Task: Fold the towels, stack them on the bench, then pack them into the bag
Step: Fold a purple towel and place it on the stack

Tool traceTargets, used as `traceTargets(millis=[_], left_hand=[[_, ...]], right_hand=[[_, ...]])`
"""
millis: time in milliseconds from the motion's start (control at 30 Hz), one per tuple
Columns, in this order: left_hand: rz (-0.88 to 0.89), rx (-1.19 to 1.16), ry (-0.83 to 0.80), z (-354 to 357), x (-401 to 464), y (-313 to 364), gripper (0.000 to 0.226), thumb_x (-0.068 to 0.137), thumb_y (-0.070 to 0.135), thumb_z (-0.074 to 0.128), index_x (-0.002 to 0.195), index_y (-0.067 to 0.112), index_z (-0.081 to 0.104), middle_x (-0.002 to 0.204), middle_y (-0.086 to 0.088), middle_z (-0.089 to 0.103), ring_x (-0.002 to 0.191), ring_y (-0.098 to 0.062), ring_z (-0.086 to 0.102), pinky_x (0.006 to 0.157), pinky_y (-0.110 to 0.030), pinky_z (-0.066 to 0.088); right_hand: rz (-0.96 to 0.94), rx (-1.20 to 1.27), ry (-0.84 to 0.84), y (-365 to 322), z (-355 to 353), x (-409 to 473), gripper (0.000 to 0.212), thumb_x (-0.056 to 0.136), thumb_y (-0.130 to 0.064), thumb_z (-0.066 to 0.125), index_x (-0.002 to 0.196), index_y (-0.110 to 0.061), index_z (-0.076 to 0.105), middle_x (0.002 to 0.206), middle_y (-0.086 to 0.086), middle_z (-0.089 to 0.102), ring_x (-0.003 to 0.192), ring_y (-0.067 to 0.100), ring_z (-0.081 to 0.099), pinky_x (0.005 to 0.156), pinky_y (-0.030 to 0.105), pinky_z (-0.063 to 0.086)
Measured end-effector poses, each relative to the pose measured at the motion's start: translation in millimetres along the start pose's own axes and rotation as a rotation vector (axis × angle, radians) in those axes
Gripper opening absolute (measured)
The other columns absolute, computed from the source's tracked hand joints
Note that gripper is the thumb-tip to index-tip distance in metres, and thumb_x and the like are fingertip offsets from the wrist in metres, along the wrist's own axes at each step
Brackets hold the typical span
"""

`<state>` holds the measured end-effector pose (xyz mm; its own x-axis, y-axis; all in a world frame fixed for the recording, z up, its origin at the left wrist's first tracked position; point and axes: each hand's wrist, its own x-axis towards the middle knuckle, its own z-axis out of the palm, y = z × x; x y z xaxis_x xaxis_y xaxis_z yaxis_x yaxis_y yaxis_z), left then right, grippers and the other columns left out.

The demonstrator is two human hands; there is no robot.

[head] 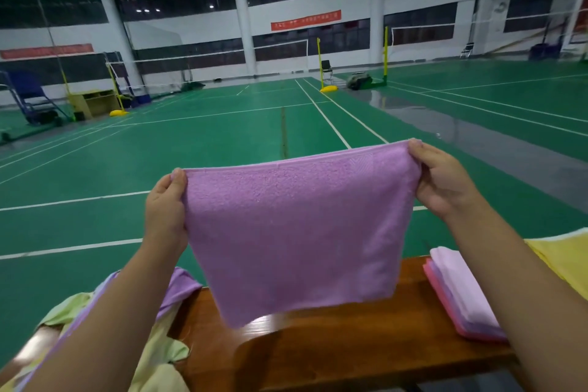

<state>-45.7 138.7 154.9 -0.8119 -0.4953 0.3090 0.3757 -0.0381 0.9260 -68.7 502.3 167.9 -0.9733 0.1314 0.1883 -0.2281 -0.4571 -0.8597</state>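
Head view looks over a wooden bench [334,356] running along the lower frame, kept bare in its middle, probably as folding room. At lower left lies a loose heap of unfolded towels [165,344]; at lower right a neat stack of folded towels [461,293], with yellow cloth [566,261] behind it. In the centre hangs a purple towel [296,232], raised above the bench, likely to square its edges before another fold. The left hand [165,204] pinches its upper left corner, the right hand [442,178] its upper right. No bag shows.
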Motion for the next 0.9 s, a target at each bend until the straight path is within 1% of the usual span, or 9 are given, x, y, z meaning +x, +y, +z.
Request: traceTargets(millis=[167, 333, 400, 500, 567, 667, 733, 800, 900], left_hand=[[-0.02, -0.042, 0.014, 3.4, -14.7, -4.1, 0.025, 0.1, 0.021, 0.048, 0.077, 0.014, 0.056, 0.072, 0.003, 0.049, 0.063, -0.006, 0.046, 0.06, -0.02, 0.04], [-0.313, 0.038, 0.036, -1.4, -4.7, -36.6, 0.021, 0.095, 0.02, 0.058, 0.076, 0.011, 0.059, 0.079, -0.004, 0.058, 0.074, -0.016, 0.052, 0.066, -0.029, 0.044], [-0.384, 0.058, 0.019, 3.5, -16.4, -52.1, 0.022, 0.095, 0.021, 0.058, 0.077, 0.009, 0.057, 0.077, -0.008, 0.054, 0.067, -0.017, 0.048, 0.061, -0.03, 0.04], [-0.426, 0.029, -0.062, 23.2, -61.8, -66.7, 0.02, 0.096, 0.017, 0.055, 0.079, 0.008, 0.055, 0.07, -0.009, 0.052, 0.06, -0.017, 0.048, 0.051, -0.025, 0.041], [-0.452, 0.051, -0.138, 36.7, -97.8, -74.5, 0.02, 0.096, 0.018, 0.055, 0.081, 0.007, 0.059, 0.074, -0.011, 0.059, 0.067, -0.021, 0.056, 0.055, -0.031, 0.05], [-0.43, 0.129, -0.182, 50.1, -136.0, -85.9, 0.018, 0.095, 0.02, 0.057, 0.086, 0.008, 0.067, 0.087, -0.018, 0.068, 0.08, -0.027, 0.064, 0.067, -0.038, 0.058], [-0.392, 0.131, -0.207, 54.0, -149.0, -91.4, 0.017, 0.094, 0.018, 0.059, 0.085, 0.009, 0.07, 0.084, -0.013, 0.071, 0.082, -0.023, 0.067, 0.07, -0.038, 0.059], [-0.321, 0.21, -0.248, 53.6, -155.6, -95.7, 0.015, 0.094, 0.015, 0.059, 0.087, 0.011, 0.072, 0.08, -0.005, 0.073, 0.078, -0.01, 0.067, 0.073, -0.031, 0.057], [-0.23, 0.329, -0.32, 52.7, -162.7, -99.3, 0.015, 0.094, 0.015, 0.059, 0.092, 0.019, 0.073, 0.079, 0.01, 0.072, 0.079, 0.002, 0.065, 0.073, -0.016, 0.052]], right_hand=[[0.158, 0.154, -0.052, 1.1, -10.9, -3.5, 0.023, 0.092, -0.017, 0.054, 0.083, -0.007, 0.072, 0.077, 0.003, 0.066, 0.068, 0.012, 0.064, 0.068, 0.026, 0.057], [0.459, 0.133, 0.161, 32.3, -9.0, 4.4, 0.009, 0.091, -0.008, 0.057, 0.085, -0.004, 0.061, 0.07, 0.005, 0.065, 0.059, 0.014, 0.064, 0.051, 0.023, 0.056], [0.451, 0.118, 0.227, 48.4, -0.4, -0.3, 0.011, 0.092, -0.006, 0.057, 0.082, -0.003, 0.06, 0.056, 0.005, 0.066, 0.048, 0.012, 0.064, 0.045, 0.021, 0.054], [0.363, -0.045, 0.224, 82.5, 20.7, -24.0, 0.01, 0.091, -0.003, 0.058, 0.082, -0.005, 0.061, 0.05, -0.001, 0.065, 0.044, 0.006, 0.061, 0.044, 0.02, 0.051], [0.29, -0.247, 0.15, 109.8, 35.4, -52.0, 0.005, 0.09, -0.006, 0.06, 0.09, -0.008, 0.066, 0.06, -0.005, 0.068, 0.055, 0.004, 0.062, 0.049, 0.018, 0.051], [0.24, -0.467, 0.047, 138.2, 48.7, -92.2, 0.016, 0.09, -0.017, 0.063, 0.104, -0.015, 0.07, 0.088, -0.007, 0.071, 0.08, 0.005, 0.064, 0.063, 0.016, 0.053], [0.229, -0.521, -0.018, 148.1, 51.5, -108.8, 0.017, 0.091, -0.02, 0.062, 0.106, -0.018, 0.071, 0.093, -0.007, 0.072, 0.085, 0.006, 0.066, 0.072, 0.025, 0.058], [0.182, -0.639, -0.057, 155.2, 49.2, -114.6, 0.02, 0.091, -0.021, 0.061, 0.108, -0.017, 0.071, 0.099, -0.003, 0.073, 0.093, 0.009, 0.066, 0.086, 0.036, 0.056], [0.124, -0.671, -0.074, 161.7, 42.8, -117.7, 0.016, 0.093, -0.019, 0.059, 0.098, -0.026, 0.072, 0.096, -0.006, 0.073, 0.094, 0.006, 0.065, 0.087, 0.029, 0.054]])
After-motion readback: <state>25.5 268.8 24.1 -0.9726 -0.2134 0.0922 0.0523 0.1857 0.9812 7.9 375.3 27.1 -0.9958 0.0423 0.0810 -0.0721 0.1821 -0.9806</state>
